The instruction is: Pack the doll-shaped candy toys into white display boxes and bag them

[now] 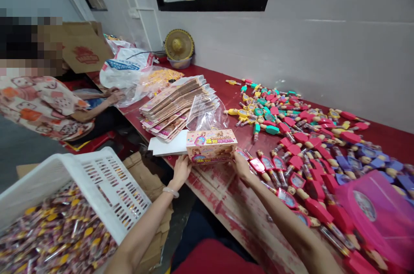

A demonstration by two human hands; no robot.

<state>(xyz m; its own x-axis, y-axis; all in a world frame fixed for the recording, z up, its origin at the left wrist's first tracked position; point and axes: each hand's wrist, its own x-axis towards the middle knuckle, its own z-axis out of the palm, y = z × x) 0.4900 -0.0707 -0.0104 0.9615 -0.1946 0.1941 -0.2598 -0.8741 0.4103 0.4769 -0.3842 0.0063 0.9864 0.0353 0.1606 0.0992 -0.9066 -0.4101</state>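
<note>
While the white basket [97, 179] (full of wrapped candy) sits beside them, left hand [181, 170] and right hand [242, 164] grasp the pink box [211, 146] near the red table [223, 196] edge.

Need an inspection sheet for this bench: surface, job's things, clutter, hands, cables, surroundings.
Surface: red table, paint worn pale along the near edge.
Job's things: pink printed box held at both ends on the table edge; red, green, yellow and purple toys spread to its right.
Clutter: stack of flat printed cartons, clear bags, white sheets, pink lid, white basket of wrapped items.
Hands: left hand and right hand both grip the box.
Cables: thin dark cord over the white plastic bag.
Surroundings: grey wall, dark-framed window, straw hat, another person seated at left.
</note>
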